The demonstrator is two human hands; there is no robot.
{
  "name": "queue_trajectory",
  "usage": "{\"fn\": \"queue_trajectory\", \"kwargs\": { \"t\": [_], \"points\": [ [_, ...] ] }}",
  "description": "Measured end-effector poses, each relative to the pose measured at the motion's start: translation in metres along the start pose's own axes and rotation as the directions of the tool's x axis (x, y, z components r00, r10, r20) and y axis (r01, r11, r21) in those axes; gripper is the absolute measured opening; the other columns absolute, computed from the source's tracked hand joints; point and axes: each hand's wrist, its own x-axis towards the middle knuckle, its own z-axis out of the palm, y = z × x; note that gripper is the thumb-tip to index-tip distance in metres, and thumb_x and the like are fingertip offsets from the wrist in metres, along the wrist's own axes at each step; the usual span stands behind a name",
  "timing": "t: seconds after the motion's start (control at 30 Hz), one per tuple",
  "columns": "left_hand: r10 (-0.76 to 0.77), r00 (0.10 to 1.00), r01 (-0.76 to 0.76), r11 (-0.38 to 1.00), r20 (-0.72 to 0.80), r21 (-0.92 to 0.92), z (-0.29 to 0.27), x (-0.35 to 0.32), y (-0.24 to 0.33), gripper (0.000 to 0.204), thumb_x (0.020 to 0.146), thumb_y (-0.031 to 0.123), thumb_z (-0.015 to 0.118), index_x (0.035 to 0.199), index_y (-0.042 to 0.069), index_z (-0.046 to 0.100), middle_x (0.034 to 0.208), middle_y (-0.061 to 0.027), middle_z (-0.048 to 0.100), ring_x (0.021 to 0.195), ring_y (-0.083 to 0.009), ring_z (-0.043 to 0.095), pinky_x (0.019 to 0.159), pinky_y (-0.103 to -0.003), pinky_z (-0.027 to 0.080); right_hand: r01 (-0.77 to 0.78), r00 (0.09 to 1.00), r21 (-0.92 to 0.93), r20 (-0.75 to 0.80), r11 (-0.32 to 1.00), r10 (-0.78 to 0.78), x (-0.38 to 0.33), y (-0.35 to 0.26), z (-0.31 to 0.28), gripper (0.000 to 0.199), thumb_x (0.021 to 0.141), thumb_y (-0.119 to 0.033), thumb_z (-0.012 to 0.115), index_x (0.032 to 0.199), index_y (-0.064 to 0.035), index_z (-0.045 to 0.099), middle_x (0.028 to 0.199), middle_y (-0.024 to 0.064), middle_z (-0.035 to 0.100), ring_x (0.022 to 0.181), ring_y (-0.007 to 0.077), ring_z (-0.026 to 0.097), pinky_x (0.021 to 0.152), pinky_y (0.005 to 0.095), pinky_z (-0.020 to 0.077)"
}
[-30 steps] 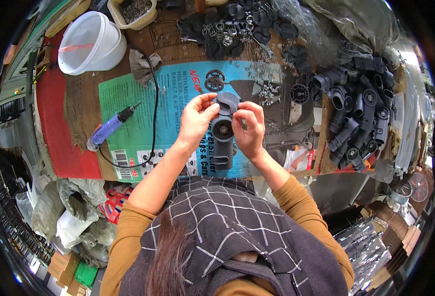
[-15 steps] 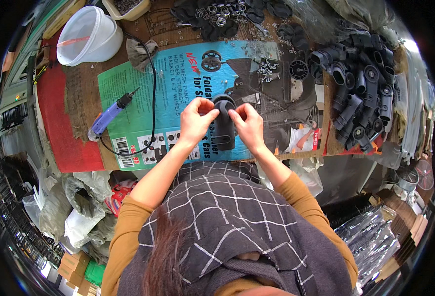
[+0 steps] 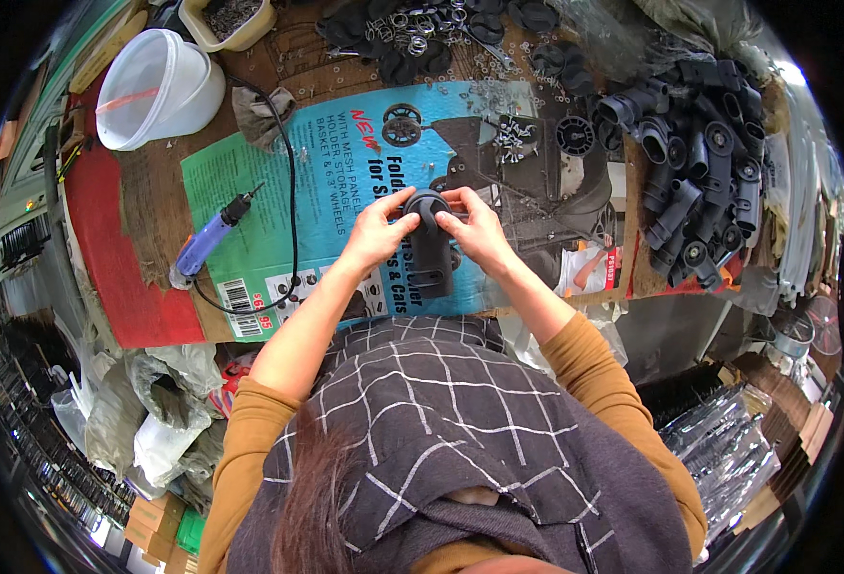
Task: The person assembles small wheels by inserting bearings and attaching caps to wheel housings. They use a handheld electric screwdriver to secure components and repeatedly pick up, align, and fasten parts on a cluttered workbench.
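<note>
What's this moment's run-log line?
left hand: on dark round cap; right hand: on same cap; cap: atop tubular plastic fitting; electric screwdriver: on cardboard

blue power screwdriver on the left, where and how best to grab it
Likely by the blue body of the screwdriver, from the left: it lies slanted, bit pointing away and rightward, and the black cord loops along its right.

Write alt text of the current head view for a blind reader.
A person's left hand and right hand hold a dark cap on a dark plastic fitting over printed cardboard. A purple power tool lies left; dark plastic parts are piled right.
</note>
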Motion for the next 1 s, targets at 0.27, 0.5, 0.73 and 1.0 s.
{"fn": "queue_trajectory", "kwargs": {
  "t": [0.27,0.5,0.73,1.0],
  "points": [
    [-0.03,0.997,0.036,0.997,0.076,-0.072,-0.004,-0.007,-0.001,0.06,0.08,0.008,0.07,0.136,0.003,0.049,0.125,-0.0118,0.059,0.11,-0.0198,0.058,0.093,-0.033,0.047,-0.121,0.984,0.014,0.137,0.993,0.118,-0.004,0.0,-0.007,0.037,0.087,-0.007,0.064,0.121,-0.0015,0.05,0.115,0.0148,0.06,0.1,0.0204,0.062,0.084,0.0332,0.0532],
    [0.0,0.996,-0.005,0.999,0.09,0.054,-0.005,-0.004,-0.002,0.059,0.077,0.01,0.072,0.132,0.004,0.053,0.121,-0.0122,0.06,0.107,-0.0218,0.06,0.092,-0.033,0.048,-0.092,0.99,-0.054,0.099,0.994,0.097,-0.002,-0.001,-0.005,0.035,0.087,-0.011,0.065,0.118,-0.0009,0.051,0.11,0.0153,0.062,0.098,0.0204,0.063,0.077,0.0328,0.0542],
    [-0.01,0.997,-0.001,0.99,0.076,0.143,-0.005,-0.004,0.001,0.056,0.075,0.01,0.071,0.129,0.005,0.056,0.119,-0.0124,0.06,0.104,-0.0236,0.061,0.09,-0.035,0.05,-0.096,0.985,-0.004,0.143,0.995,0.095,-0.004,0.017,0.001,0.05,0.088,-0.011,0.064,0.134,-0.0028,0.046,0.119,0.0155,0.059,0.101,0.0201,0.063,0.08,0.0318,0.0542],
    [-0.041,0.963,-0.097,0.871,0.267,0.482,-0.01,0.007,0.013,0.057,0.069,0.013,0.077,0.12,0.001,0.055,0.112,-0.0155,0.053,0.099,-0.0277,0.059,0.09,-0.036,0.049,-0.067,0.996,-0.099,0.045,0.993,0.072,-0.011,0.018,0.008,0.044,0.084,-0.018,0.067,0.124,-0.0025,0.057,0.103,0.013,0.066,0.087,0.0168,0.064,0.077,0.0314,0.0531]
  ]
}}
